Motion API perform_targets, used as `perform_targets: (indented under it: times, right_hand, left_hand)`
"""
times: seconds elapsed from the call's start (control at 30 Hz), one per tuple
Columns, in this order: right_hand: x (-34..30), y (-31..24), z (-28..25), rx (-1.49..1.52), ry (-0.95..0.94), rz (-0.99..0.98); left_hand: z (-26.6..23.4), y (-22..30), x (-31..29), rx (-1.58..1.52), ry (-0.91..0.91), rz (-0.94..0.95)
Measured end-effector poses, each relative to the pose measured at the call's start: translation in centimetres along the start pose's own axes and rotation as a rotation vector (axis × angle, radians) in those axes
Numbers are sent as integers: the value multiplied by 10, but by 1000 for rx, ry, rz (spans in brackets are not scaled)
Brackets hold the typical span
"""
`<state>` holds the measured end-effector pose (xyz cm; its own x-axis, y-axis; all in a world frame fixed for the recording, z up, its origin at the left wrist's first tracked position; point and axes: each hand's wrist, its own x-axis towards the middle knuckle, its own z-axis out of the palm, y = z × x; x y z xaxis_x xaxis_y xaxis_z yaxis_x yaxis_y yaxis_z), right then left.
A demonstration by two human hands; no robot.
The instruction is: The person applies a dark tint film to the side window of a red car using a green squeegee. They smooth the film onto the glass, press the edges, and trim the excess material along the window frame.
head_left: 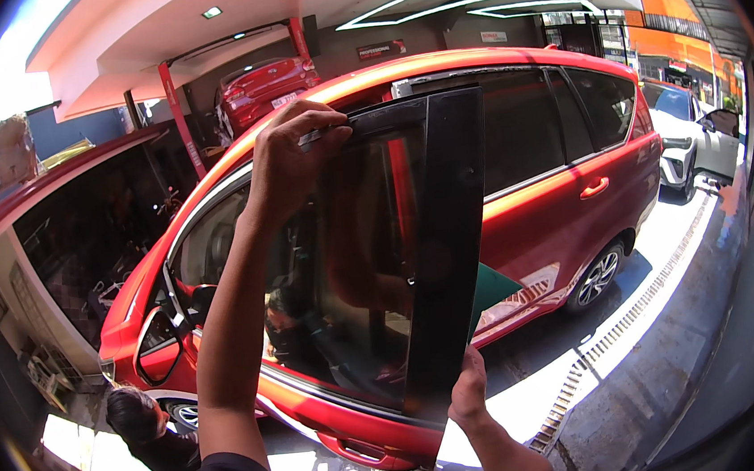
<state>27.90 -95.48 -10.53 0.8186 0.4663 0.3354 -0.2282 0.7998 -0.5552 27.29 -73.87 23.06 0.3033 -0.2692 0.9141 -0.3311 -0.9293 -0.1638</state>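
A red car door [360, 448] stands open before me, its dark glass [344, 265] framed by a wide black pillar trim [453, 229]. My left hand [294, 153] reaches up to the top of the window frame, fingers closed over its edge; a short greyish strip shows under them. Lower down, my right hand [471, 384] is at the rear edge of the door, thumb upward, the other fingers mostly hidden behind it. Just above that thumb, a flat green pointed piece [494, 286] juts out past the trim; whether my hidden fingers touch it is unclear.
The red car's body [563, 210] stretches behind the door. A person with dark hair [137, 418] is low at the left, near the side mirror [158, 344]. A drain grate [578, 379] runs along the ground. Behind are a raised red car [261, 93] and a white car [688, 150].
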Motion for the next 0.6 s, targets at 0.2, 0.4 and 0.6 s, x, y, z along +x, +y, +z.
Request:
perform_targets:
  times: [0.2,0.4,0.6]
  right_hand:
    - [-3,-5,6,-133,-12,-13]
    - [-2,-3,4,-66,-10,0]
    - [-4,7,-4,-124,11,-30]
  left_hand:
    - [-11,17,17,353,-137,136]
    - [-1,16,18,380,-91,137]
    - [-6,17,21,258,-171,13]
